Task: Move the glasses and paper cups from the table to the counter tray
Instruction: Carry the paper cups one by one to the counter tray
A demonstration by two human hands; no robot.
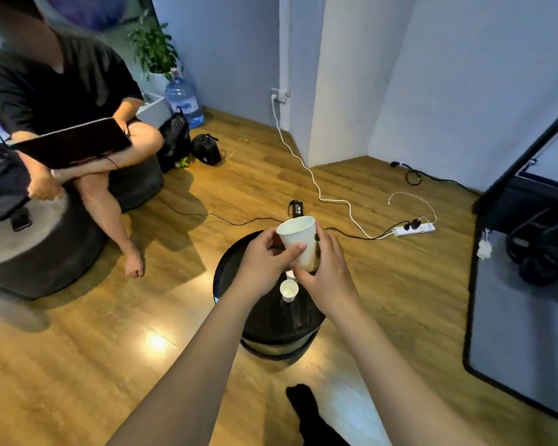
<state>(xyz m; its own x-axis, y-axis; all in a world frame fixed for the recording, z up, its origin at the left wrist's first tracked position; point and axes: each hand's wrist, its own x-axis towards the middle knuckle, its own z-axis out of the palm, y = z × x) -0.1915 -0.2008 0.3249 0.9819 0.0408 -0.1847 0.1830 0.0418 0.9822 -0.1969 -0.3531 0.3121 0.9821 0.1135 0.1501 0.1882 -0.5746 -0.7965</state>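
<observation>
A white paper cup (pixel 298 237) with a green mark on its side is held tilted above the small round black table (pixel 236 262). My left hand (pixel 264 263) grips it from the left, thumb across its front. My right hand (pixel 327 272) wraps its right side and base. A second, smaller white paper cup (pixel 289 290) stands upright on the table just below my hands. No glasses and no tray are in view.
A person sits at the left on a dark pouf (pixel 29 246) with a laptop (pixel 74 143). Cables and a white power strip (pixel 414 229) lie on the wooden floor beyond the table. Bags (pixel 187 143) and a water bottle (pixel 184 101) stand by the wall. A dark-edged mat (pixel 522 317) lies at right.
</observation>
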